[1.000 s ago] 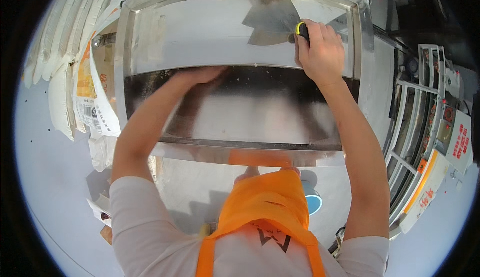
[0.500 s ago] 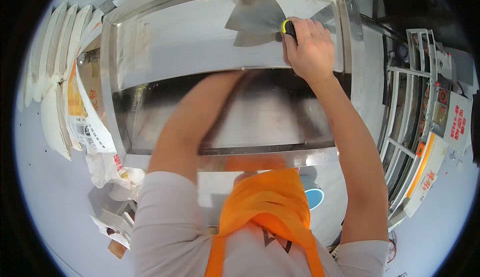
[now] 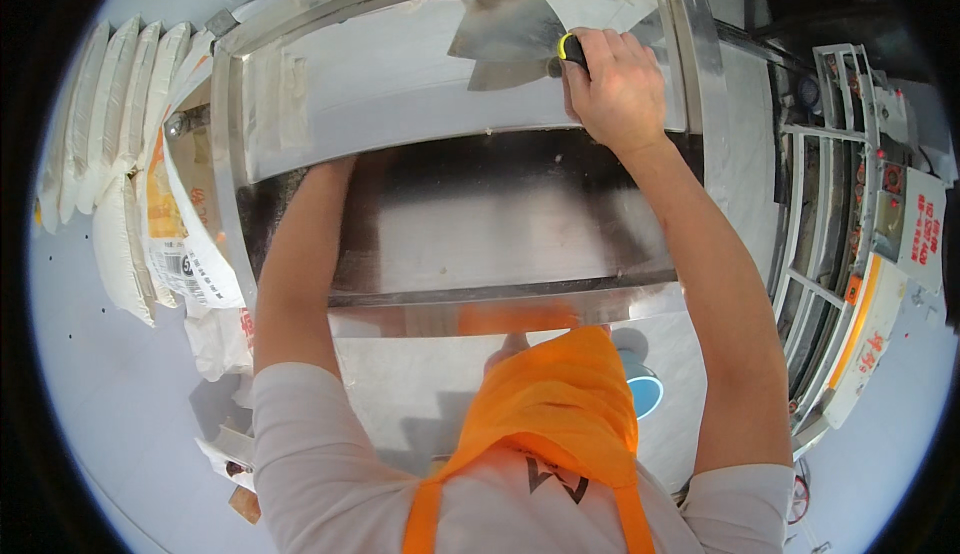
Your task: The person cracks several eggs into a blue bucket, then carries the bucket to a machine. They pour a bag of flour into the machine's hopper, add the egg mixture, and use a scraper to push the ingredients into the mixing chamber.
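Observation:
My right hand (image 3: 620, 94) is closed around the handle of a wide scraper (image 3: 510, 19) with a yellow-and-black grip. Its broad metal blade points up and left, near the far rim, over a shiny flat panel (image 3: 370, 84) that mirrors it. That panel covers the far part of a rectangular stainless steel trough (image 3: 520, 214). My left forearm (image 3: 300, 244) reaches into the trough's left side and passes under the panel's near edge, so my left hand and its fingers are hidden. A few small pale specks lie on the trough's inside.
White stuffed sacks (image 3: 115, 104) are stacked at the left, with an opened printed bag (image 3: 190, 244) against the trough's steel rim (image 3: 228, 154). A white metal rack (image 3: 825, 214) stands at the right. A blue bucket (image 3: 645, 394) is on the floor below the trough's near side.
My left arm has moved left, from the middle of the panel's near edge toward the trough's left end. My right hand and the scraper have hardly moved.

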A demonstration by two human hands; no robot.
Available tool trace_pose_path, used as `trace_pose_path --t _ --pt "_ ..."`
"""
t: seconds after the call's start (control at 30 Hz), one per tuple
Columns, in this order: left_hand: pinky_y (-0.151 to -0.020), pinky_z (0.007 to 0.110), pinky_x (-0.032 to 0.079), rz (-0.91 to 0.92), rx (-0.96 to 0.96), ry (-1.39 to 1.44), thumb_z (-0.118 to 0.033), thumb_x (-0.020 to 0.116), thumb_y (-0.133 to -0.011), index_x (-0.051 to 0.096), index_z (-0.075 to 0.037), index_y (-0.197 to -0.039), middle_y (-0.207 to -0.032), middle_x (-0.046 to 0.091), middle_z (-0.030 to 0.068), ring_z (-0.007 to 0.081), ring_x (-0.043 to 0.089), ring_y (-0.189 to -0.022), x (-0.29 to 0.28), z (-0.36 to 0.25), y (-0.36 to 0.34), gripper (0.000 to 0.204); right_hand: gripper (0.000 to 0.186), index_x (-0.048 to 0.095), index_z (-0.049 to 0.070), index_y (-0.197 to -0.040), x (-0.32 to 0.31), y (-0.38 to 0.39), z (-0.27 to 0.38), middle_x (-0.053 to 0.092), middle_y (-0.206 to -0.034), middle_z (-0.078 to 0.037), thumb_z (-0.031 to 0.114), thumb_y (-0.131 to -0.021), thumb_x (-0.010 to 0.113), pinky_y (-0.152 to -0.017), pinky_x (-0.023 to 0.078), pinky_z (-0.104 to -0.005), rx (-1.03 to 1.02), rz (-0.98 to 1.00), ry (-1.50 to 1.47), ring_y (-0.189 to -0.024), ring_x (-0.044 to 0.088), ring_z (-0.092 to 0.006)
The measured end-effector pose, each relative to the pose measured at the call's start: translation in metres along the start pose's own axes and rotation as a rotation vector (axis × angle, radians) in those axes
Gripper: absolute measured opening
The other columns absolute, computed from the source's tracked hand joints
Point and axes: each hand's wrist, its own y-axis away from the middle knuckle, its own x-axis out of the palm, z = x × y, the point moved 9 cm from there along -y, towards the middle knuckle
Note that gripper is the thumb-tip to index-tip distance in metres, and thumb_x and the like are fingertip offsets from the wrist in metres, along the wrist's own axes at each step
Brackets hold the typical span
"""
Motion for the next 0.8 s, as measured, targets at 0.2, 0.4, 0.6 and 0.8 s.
trace_pose_path --t 0.2,0.4,0.6,0.8 --pt "-0.106 0.045 0.049 0.062 0.19 0.145 -0.042 0.051 -0.108 0.067 -0.006 -0.132 -0.126 0.071 0.0188 0.0335 0.064 -0.119 0.037 -0.139 -0.055 0.046 0.02 0.064 0.013 -0.097 0.0 0.0 0.001 0.066 -0.088 -0.005 0.016 -0.08 0.075 -0.074 0.051 -0.0431 -0.028 -0.018 -0.013 -0.084 0.064 -0.0285" --pt "-0.106 0.045 0.049 0.056 0.2 0.189 -0.043 0.051 -0.108 0.069 -0.007 -0.13 -0.126 0.071 0.0198 0.0349 0.064 -0.119 0.053 -0.164 -0.08 0.047 0.024 0.069 0.012 -0.104 0.0 0.001 -0.003 0.068 -0.087 -0.004 0.016 -0.081 0.076 -0.072 0.049 -0.041 -0.003 0.007 -0.035 -0.081 0.064 -0.0279" --pt "-0.105 0.046 0.049 -0.029 0.219 0.298 -0.044 0.051 -0.107 0.07 -0.007 -0.128 -0.127 0.071 0.0208 0.0363 0.065 -0.12 0.03 -0.147 -0.044 0.047 0.025 0.069 0.012 -0.106 -0.002 0.001 0.001 0.069 -0.09 -0.006 0.015 -0.081 0.075 -0.076 0.051 -0.0422 -0.009 -0.006 -0.038 -0.085 0.065 -0.029" --pt "-0.097 0.047 0.051 0.036 0.163 0.168 -0.046 0.054 -0.105 0.074 -0.007 -0.115 -0.114 0.072 0.0221 0.0386 0.066 -0.109 0.015 -0.154 0.023 0.045 0.021 0.066 0.012 -0.102 -0.002 0.001 0.0 0.068 -0.093 -0.007 0.018 -0.084 0.074 -0.08 0.052 -0.0448 0.002 0.014 -0.013 -0.09 0.066 -0.0299"
